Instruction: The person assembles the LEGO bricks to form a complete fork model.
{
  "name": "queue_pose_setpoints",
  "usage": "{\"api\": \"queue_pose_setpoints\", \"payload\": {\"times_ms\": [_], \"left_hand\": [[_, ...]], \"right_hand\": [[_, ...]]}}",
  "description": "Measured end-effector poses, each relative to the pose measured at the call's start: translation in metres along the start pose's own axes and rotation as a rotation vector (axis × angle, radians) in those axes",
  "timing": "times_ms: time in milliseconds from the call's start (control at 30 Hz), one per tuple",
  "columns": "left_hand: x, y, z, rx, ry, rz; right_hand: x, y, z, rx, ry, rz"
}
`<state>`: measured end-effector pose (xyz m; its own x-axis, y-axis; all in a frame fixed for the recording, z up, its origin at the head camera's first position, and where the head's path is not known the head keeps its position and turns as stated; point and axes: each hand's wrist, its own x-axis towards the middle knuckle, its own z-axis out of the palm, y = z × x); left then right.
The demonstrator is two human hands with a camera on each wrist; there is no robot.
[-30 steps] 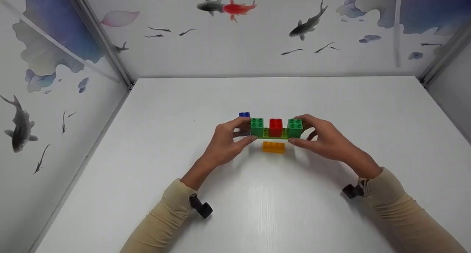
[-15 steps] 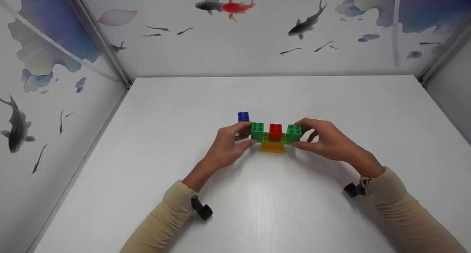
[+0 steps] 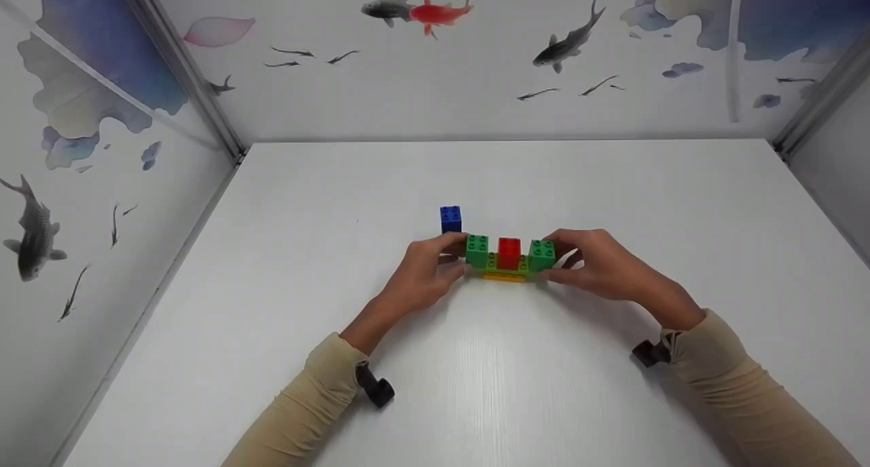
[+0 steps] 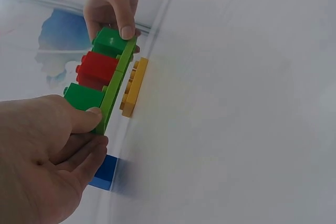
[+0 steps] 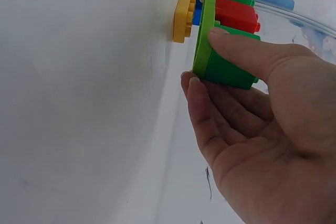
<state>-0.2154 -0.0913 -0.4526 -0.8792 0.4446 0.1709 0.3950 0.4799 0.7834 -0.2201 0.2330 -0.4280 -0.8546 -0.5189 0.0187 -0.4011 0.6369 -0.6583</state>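
Note:
Both hands hold a block assembly: a light green flat plate (image 3: 507,268) carrying two green bricks (image 3: 476,251) (image 3: 542,255) and a red brick (image 3: 508,253) between them. My left hand (image 3: 445,263) pinches its left end and my right hand (image 3: 567,263) pinches its right end. The plate sits just over a yellow flat brick (image 3: 503,277) lying on the white table (image 3: 476,378). In the left wrist view the light green plate (image 4: 116,82) is close against the yellow brick (image 4: 134,88); the right wrist view shows the yellow brick (image 5: 184,13) meeting the plate (image 5: 203,32).
A small blue brick (image 3: 450,218) stands on the table just behind my left hand, also visible as the blue brick (image 4: 103,172) in the left wrist view. Printed walls with fish close the table on the left, back and right.
Both hands have lowered the green and red assembly from above the yellow brick down onto it, so most of the yellow brick is now covered.

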Motion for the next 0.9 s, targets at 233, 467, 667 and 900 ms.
{"api": "queue_pose_setpoints", "payload": {"times_ms": [233,467,667,900], "left_hand": [[-0.0008,-0.0008,0.0006,0.012,-0.017,-0.029],[0.0,-0.0016,-0.0001,0.005,-0.022,-0.034],[0.0007,-0.0026,-0.0011,-0.002,-0.026,-0.048],[-0.0004,-0.004,-0.0014,-0.011,-0.023,-0.05]], "right_hand": [[0.0004,0.0002,0.0043,-0.012,-0.02,0.014],[0.0012,0.0003,0.0051,-0.004,-0.026,0.019],[0.0011,-0.0003,0.0049,0.006,-0.027,0.022],[0.0003,-0.0004,0.0064,0.005,-0.023,0.029]]}}
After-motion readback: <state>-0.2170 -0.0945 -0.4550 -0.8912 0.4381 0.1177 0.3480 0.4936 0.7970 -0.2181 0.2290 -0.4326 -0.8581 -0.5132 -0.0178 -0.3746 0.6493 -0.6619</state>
